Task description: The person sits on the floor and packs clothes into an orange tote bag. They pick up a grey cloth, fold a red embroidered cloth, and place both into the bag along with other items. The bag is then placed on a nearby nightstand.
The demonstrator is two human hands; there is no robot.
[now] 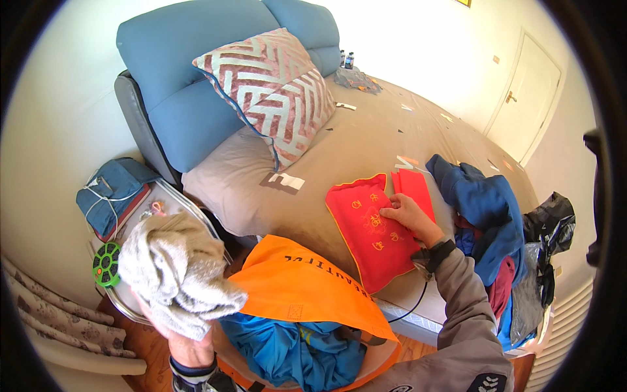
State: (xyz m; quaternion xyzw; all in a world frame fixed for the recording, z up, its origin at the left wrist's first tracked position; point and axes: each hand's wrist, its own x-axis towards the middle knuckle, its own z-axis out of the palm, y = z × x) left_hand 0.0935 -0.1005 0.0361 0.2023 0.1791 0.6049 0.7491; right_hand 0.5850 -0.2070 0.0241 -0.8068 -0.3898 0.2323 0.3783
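Note:
A crumpled grey-beige fleecy cloth (171,264) rests on my left hand (193,345), which grips it from below; the fingers are mostly hidden. My right hand (409,215) pinches the right edge of a red cushion cover (362,235) with gold embroidery and yellow piping, thumb on its face. A second flat red piece (423,188) lies behind that hand. Between my arms, an orange bag (303,279) with printed lettering gapes towards me, and bunched blue cloth (294,348) fills its mouth.
Brown bedding (367,127) covers the bed, with a patterned cushion (279,98) against the blue headboard (196,49). Dark blue clothing (480,196) and black plastic (548,220) lie at right. A bedside table (171,201) at left bears a blue bag (115,191) and a green round power strip (106,264).

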